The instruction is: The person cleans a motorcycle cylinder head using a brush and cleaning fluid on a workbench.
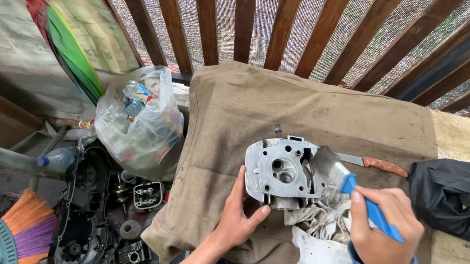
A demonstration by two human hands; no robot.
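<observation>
Brushing a metal engine head (280, 171) on a cloth-covered table (232, 107).

The right hand (383, 227) is closed around a blue-handled brush (345, 178), bristles against the part's right side. The left hand (238, 213), fingers spread open, steadies its lower edge. Its face looks mostly clean already; a soiled white rag (318, 237) lies beside it, recesses likely left.

The left hand (238, 213) steadies a metal cylinder head (279, 171) on a tan cloth (231, 113). The right hand (385, 229) grips a blue brush (351, 183) (bristles against the part's right side). A white rag (321, 238) lies under it, a knife (374, 164) behind.
</observation>
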